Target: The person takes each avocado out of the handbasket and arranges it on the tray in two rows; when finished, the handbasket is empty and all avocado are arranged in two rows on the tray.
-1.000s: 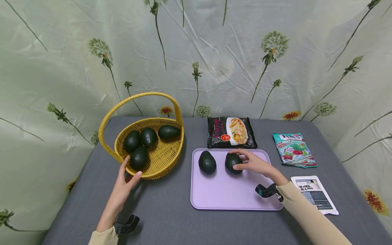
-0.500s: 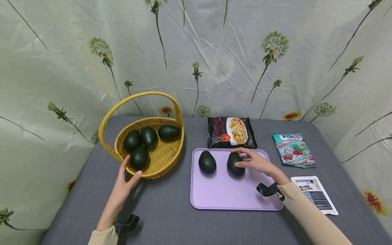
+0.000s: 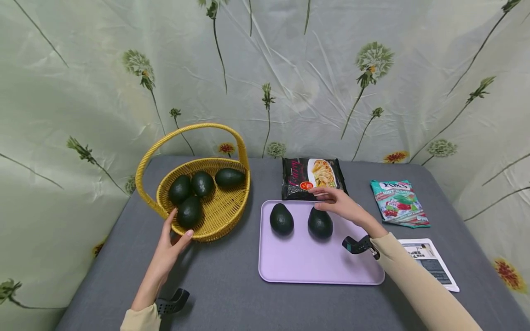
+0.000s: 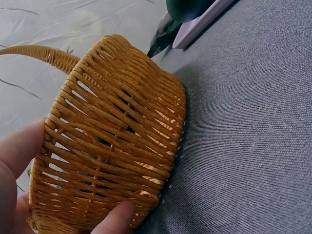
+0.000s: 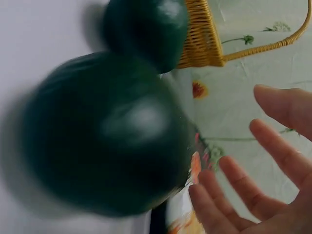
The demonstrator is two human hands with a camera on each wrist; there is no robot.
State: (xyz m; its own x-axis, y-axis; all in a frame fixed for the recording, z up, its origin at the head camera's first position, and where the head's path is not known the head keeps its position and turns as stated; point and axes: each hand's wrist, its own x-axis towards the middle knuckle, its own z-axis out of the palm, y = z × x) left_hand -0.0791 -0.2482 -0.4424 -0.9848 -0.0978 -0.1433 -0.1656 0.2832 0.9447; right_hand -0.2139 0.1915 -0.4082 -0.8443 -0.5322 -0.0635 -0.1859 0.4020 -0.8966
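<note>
My left hand (image 3: pixel 166 253) holds the front left of a yellow wicker basket (image 3: pixel 219 225). Its thumb (image 4: pixel 24 146) is at the rim and another finger (image 4: pixel 117 219) lies against the woven outer wall. Several dark green avocados, one being the front avocado (image 3: pixel 189 213), lie in the basket. Over the far part of a lilac tray (image 3: pixel 290 266), my right hand (image 3: pixel 341 207) hovers with fingers spread, holding nothing. Just below it the right avocado (image 3: pixel 320 224) stands on the tray; the right wrist view shows a gap between fingers and fruit. A left avocado (image 3: pixel 282 219) sits beside it.
A black noodle packet (image 3: pixel 310 177) lies behind the tray, partly covered by my right hand. Right of the tray are a teal candy bag (image 3: pixel 399 202) and a white pouch (image 3: pixel 430 262), partly behind the sleeve. A flowered curtain (image 3: pixel 298 82) hangs behind the grey table (image 3: pixel 219 294).
My right hand has let go of the right avocado and lifted up and away from it, after the fruit shifted slightly right. The left hand and basket stay in place.
</note>
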